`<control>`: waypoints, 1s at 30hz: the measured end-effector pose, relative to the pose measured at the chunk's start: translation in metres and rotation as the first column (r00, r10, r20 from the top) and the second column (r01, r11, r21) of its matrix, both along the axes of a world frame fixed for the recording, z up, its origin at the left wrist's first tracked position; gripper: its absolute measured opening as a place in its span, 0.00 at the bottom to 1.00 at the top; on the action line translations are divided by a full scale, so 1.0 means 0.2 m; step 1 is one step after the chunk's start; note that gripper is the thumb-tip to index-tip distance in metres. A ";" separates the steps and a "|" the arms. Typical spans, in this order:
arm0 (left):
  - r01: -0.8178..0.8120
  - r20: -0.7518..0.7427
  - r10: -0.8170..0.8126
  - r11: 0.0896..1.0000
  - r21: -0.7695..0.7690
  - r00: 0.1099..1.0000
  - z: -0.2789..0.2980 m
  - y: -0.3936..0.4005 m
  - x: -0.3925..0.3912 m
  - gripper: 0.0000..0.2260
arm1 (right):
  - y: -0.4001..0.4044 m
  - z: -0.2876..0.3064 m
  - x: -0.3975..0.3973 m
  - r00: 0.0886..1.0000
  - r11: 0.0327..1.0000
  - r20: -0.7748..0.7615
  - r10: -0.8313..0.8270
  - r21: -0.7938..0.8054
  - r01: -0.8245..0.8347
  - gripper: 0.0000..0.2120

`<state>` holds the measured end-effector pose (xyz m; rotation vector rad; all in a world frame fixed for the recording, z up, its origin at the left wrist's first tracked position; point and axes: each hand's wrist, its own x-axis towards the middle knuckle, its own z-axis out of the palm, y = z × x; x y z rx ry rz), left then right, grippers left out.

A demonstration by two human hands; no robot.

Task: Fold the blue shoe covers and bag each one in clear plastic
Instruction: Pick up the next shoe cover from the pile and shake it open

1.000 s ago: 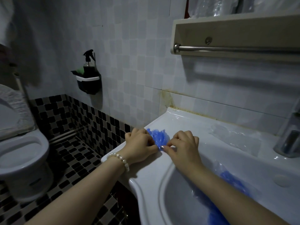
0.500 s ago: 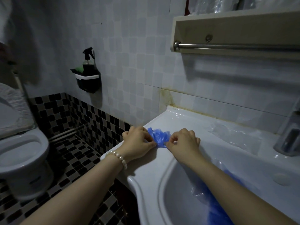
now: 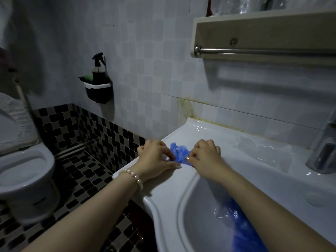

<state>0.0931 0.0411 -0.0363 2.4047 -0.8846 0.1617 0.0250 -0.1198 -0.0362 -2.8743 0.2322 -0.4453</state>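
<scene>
blue shoe cover (image 3: 179, 152) bunched on the sink rim (image 3: 203, 135), directly between both hands. left hand (image 3: 154, 157) pinches its left edge, fingers curled. right hand (image 3: 206, 154) pinches the right edge. more blue covers (image 3: 243, 231) in clear plastic lie in the basin.

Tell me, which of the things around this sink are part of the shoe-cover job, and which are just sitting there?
Part of the job:
left hand and right hand, pinching the blue shoe cover
clear plastic bags on the sink ledge
heap of blue shoe covers in the basin

Just lying about:
spray bottle in its wall holder
toilet
towel rail
tap
</scene>
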 end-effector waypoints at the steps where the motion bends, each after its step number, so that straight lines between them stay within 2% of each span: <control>1: 0.023 0.018 -0.023 1.000 0.022 1.000 0.00 0.00 0.00 0.09 | -0.02 0.01 0.00 0.998 0.999 -0.058 -0.006 0.048 0.009 0.12; 3: 0.047 0.031 -0.048 0.997 0.054 0.998 0.00 -0.01 0.00 0.05 | -0.03 0.02 -0.01 0.995 0.994 -0.094 -0.015 0.109 0.026 0.11; 5: 0.046 -0.010 -0.045 0.997 0.058 0.999 0.00 -0.02 -0.01 0.06 | -0.03 0.02 -0.03 0.999 0.992 -0.003 -0.038 0.118 0.038 0.09; 8: -0.016 -0.015 0.018 0.994 0.110 1.000 0.01 -0.03 0.00 0.07 | 0.00 -0.02 -0.05 0.979 1.000 0.203 0.003 0.029 -0.009 0.07; 11: -0.104 0.015 0.103 0.991 0.078 0.995 0.00 -0.03 0.00 0.08 | 0.01 -0.06 -0.07 0.950 0.989 0.278 0.144 -0.083 -0.126 0.14; 13: -0.122 -0.009 0.122 0.992 -0.017 0.993 0.00 -0.01 0.00 0.08 | 0.01 -0.05 -0.07 0.945 0.983 0.277 0.172 -0.107 -0.147 0.16; 15: -0.111 0.019 0.112 0.993 -0.049 0.994 0.00 -0.01 0.00 0.04 | 0.01 -0.03 -0.07 0.961 0.990 0.244 0.133 -0.069 -0.120 0.13; 17: -0.097 0.061 0.099 0.995 -0.039 0.993 -0.01 -0.01 0.01 0.06 | 0.00 -0.03 -0.05 0.976 0.997 0.201 0.077 -0.028 -0.073 0.11; 21: -0.020 0.071 0.019 1.000 0.016 0.997 -0.02 -0.01 0.00 0.13 | -0.01 -0.01 -0.02 0.996 0.994 0.020 -0.090 0.060 0.089 0.12; 22: -0.009 0.079 0.006 0.999 0.036 0.997 -0.02 -0.01 0.00 0.12 | -0.01 0.00 -0.02 0.991 0.990 0.010 -0.132 0.047 0.131 0.12; 24: -0.007 0.071 0.003 0.999 0.054 0.997 -0.01 -0.02 0.01 0.10 | -0.01 -0.01 -0.03 0.982 0.986 0.093 -0.166 0.019 0.165 0.08; 27: -0.031 0.027 0.028 0.996 0.082 0.999 -0.01 -0.03 0.01 0.08 | 0.03 -0.04 -0.06 0.954 0.999 0.299 -0.029 -0.020 0.037 0.03; 29: -0.066 0.038 0.062 0.992 0.106 0.997 -0.01 -0.03 0.01 0.08 | 0.03 -0.08 -0.07 0.926 0.990 0.356 0.127 -0.096 -0.099 0.04; 30: -0.090 0.039 0.086 0.990 0.105 0.995 -0.01 -0.04 0.01 0.08 | 0.03 -0.09 -0.08 0.924 0.983 0.338 0.177 -0.106 -0.150 0.07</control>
